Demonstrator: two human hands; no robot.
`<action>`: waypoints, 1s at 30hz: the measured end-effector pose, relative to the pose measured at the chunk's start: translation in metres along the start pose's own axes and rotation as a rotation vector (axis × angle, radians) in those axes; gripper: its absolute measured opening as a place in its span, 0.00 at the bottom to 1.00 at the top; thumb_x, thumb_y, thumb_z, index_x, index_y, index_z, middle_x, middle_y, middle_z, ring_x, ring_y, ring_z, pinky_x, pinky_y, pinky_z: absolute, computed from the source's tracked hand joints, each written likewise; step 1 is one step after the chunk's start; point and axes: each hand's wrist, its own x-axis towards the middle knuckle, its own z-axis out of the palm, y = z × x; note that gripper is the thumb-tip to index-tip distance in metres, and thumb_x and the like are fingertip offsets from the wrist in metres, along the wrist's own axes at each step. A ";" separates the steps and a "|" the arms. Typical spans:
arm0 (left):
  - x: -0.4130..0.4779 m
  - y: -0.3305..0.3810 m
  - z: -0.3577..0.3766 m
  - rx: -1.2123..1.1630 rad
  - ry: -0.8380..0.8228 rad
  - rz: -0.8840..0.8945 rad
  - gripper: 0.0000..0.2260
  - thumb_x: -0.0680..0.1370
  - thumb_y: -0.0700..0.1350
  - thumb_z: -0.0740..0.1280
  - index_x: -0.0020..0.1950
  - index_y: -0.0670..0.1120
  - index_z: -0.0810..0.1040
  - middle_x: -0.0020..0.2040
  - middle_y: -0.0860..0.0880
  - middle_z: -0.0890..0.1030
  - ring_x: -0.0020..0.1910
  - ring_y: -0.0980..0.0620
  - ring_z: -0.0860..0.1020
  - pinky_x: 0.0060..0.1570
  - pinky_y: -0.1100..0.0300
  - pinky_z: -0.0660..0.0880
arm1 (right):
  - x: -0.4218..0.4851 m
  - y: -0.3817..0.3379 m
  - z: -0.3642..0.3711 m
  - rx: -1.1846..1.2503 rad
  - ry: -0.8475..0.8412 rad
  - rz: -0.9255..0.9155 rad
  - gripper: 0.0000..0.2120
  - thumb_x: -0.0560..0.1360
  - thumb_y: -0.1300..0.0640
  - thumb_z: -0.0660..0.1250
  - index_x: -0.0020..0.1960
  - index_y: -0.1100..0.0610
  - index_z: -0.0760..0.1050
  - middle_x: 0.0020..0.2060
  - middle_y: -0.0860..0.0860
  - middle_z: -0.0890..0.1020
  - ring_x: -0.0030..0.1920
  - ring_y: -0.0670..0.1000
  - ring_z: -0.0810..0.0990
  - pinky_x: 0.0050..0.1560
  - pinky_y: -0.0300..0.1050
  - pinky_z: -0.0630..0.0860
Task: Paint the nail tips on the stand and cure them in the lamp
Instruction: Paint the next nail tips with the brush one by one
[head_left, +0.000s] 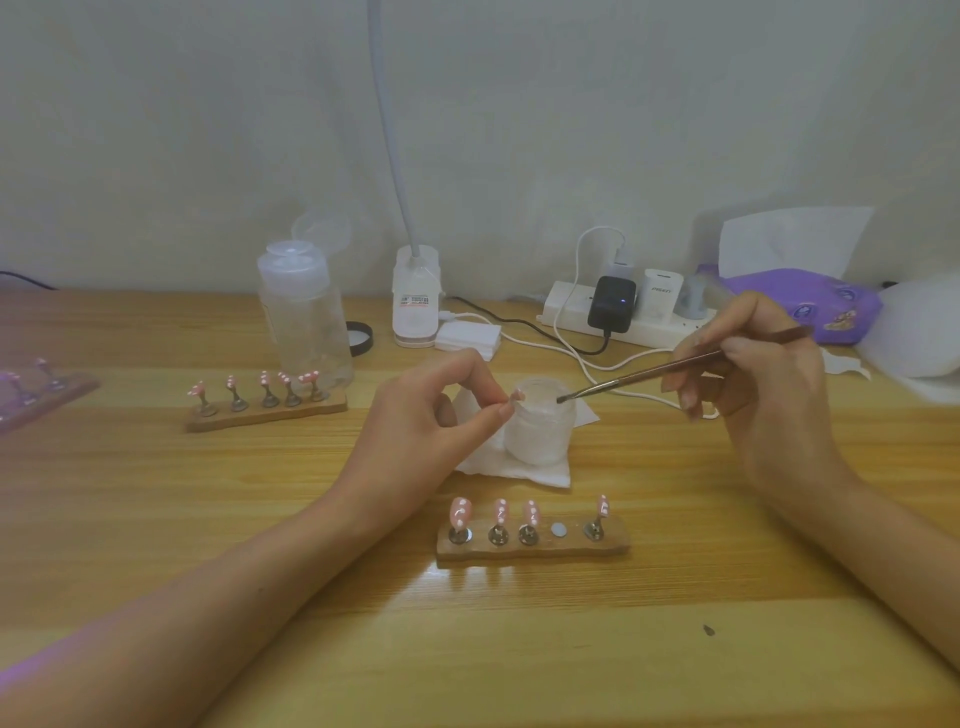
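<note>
A wooden stand (532, 546) lies near me with several pink, white-dotted nail tips (460, 512) upright on metal holders; one magnet spot (558, 529) on it is bare. My left hand (431, 415) pinches a small nail tip (516, 396) beside the rim of a frosted jar (540, 431). My right hand (763, 358) grips a thin brown brush (644, 375) whose dark tip sits at the jar's mouth. The jar stands on a white tissue (519, 470).
A second stand with pink tips (265, 408) lies left of centre, a third (36, 387) at the far left edge. Behind stand a clear pump bottle (304, 317), a lamp base (415, 296), a power strip (618, 312) with cables, and a purple tissue pack (810, 301).
</note>
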 end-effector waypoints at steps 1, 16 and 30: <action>0.000 0.000 0.000 0.003 0.000 0.003 0.06 0.77 0.43 0.73 0.41 0.48 0.79 0.31 0.65 0.75 0.25 0.59 0.65 0.30 0.72 0.64 | 0.000 -0.001 -0.001 0.002 -0.008 -0.021 0.13 0.72 0.65 0.54 0.37 0.54 0.74 0.30 0.55 0.80 0.27 0.53 0.75 0.26 0.38 0.70; 0.000 0.002 0.000 0.014 0.005 -0.013 0.06 0.77 0.44 0.73 0.41 0.48 0.79 0.35 0.64 0.77 0.26 0.59 0.67 0.31 0.70 0.66 | 0.001 0.009 0.014 0.268 0.139 0.285 0.09 0.77 0.52 0.63 0.41 0.56 0.70 0.27 0.52 0.80 0.25 0.44 0.73 0.25 0.34 0.68; 0.000 -0.001 0.000 0.035 0.016 -0.011 0.06 0.76 0.45 0.73 0.41 0.51 0.78 0.39 0.60 0.79 0.27 0.57 0.67 0.33 0.68 0.67 | -0.003 0.016 0.020 0.160 0.048 0.337 0.11 0.73 0.47 0.65 0.42 0.55 0.70 0.31 0.52 0.84 0.25 0.46 0.73 0.25 0.35 0.68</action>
